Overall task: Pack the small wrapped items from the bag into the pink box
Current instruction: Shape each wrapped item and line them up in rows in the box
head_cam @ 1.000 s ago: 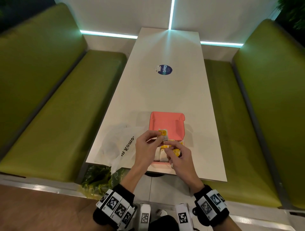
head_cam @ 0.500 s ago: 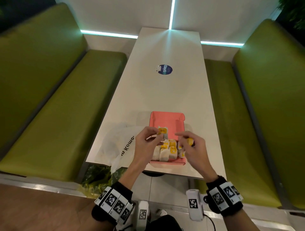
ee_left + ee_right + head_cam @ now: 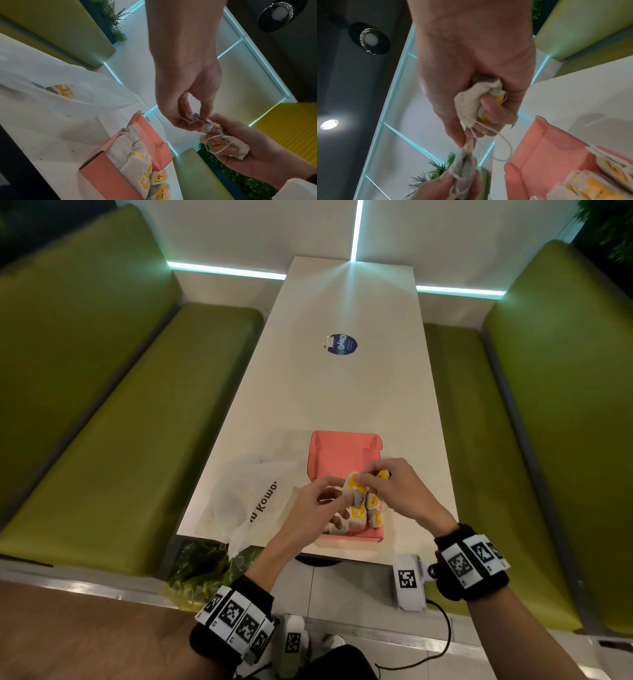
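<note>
The open pink box [image 3: 342, 455] lies near the table's front edge, and several white tea bags with yellow tags [image 3: 358, 517] stand in its near half. Just above them my hands meet. My left hand [image 3: 344, 498] pinches one end of a tea bag [image 3: 197, 119] between thumb and fingertips. My right hand [image 3: 364, 481] pinches the other end of that bag [image 3: 464, 158] while a second tea bag [image 3: 469, 104], with a loose string, sits crumpled in its curled fingers. The white plastic bag [image 3: 246, 501] lies left of the box with one tea bag [image 3: 63, 90] showing inside.
The long white table [image 3: 342, 392] has a round blue sticker [image 3: 342, 344] at its middle. Green benches [image 3: 120, 440] run along both sides. A green leafy bundle [image 3: 202, 566] sits below the table's near left corner.
My right hand has swung left from beside the box to meet my left hand over it, and both now hold one tea bag between them. The box and plastic bag have not moved.
</note>
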